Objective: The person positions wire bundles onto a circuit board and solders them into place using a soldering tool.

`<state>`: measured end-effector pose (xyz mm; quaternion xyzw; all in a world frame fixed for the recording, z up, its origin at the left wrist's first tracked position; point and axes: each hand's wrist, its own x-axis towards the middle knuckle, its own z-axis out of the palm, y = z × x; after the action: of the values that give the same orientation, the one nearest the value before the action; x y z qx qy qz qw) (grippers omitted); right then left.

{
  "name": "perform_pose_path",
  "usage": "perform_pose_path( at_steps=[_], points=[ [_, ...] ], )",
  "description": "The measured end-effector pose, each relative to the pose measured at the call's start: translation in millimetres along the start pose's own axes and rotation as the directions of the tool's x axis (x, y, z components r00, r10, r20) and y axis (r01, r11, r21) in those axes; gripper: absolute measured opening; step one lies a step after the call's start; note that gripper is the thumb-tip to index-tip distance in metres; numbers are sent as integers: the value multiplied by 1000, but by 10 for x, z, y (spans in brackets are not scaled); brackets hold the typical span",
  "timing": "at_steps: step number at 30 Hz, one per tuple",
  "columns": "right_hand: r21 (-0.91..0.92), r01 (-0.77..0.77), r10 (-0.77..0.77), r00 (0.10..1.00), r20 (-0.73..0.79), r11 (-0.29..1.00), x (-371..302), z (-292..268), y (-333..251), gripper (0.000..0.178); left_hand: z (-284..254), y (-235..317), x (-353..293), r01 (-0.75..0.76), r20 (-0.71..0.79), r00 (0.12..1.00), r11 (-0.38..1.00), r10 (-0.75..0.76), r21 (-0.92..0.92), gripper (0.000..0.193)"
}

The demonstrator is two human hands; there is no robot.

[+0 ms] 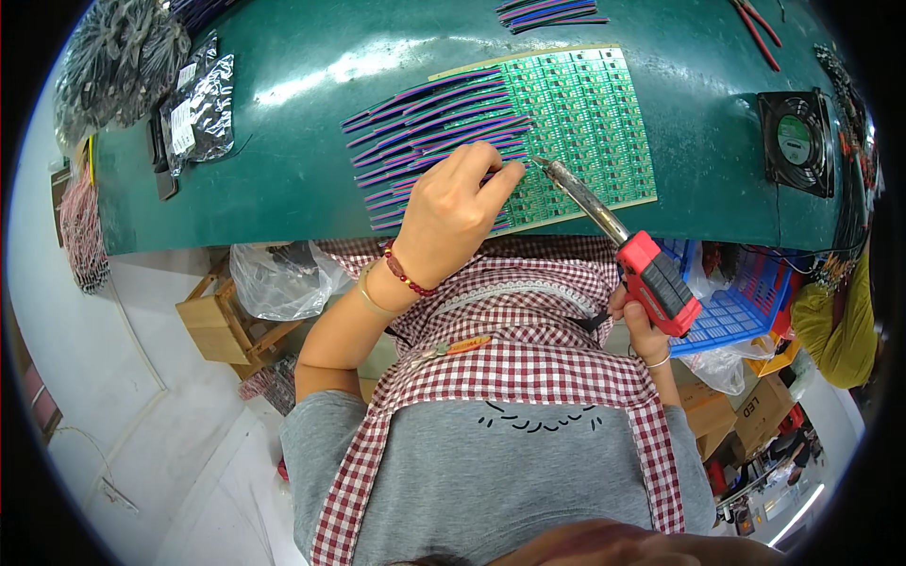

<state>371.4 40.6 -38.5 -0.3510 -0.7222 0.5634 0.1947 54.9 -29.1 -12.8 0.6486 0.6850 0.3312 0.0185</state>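
Observation:
A green circuit board panel [595,127] of many small repeated boards lies on the table. Rows of thin purple, blue and black wires [425,123] run from its middle out over its left side. My left hand [453,203] is closed in a pinch over the board on the end of a wire, though the fingers partly hide it. In my right hand [642,325] is a soldering iron [651,278] with a red and black handle, held at the table's front edge. Its metal tip points up and left, close to my left fingertips at the wire ends.
The green table [283,189] also bears a black fan [796,143], red-handled pliers [758,33], a wire bundle [552,13] and black plastic packets [198,113]. Bagged cables [123,66] lie far left. Below right is a blue basket [727,316]; below left, a wooden stool [222,321].

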Motion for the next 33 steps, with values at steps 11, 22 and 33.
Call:
perform_pose_path(
  at_steps=[11,22,33],
  points=[
    [23,-27,28,999,-42,999,-22,-38,-81,27,-2,0,4,-3,2,1000,1000,3,6,21],
    [127,-72,77,996,-38,989,11,-3,-154,28,1,-11,17,17,1,1000,1000,-17,-15,20],
    [47,-38,40,999,-25,998,-14,-10,-66,24,-4,-8,22,41,2,999,998,-41,-42,21]
  ],
)
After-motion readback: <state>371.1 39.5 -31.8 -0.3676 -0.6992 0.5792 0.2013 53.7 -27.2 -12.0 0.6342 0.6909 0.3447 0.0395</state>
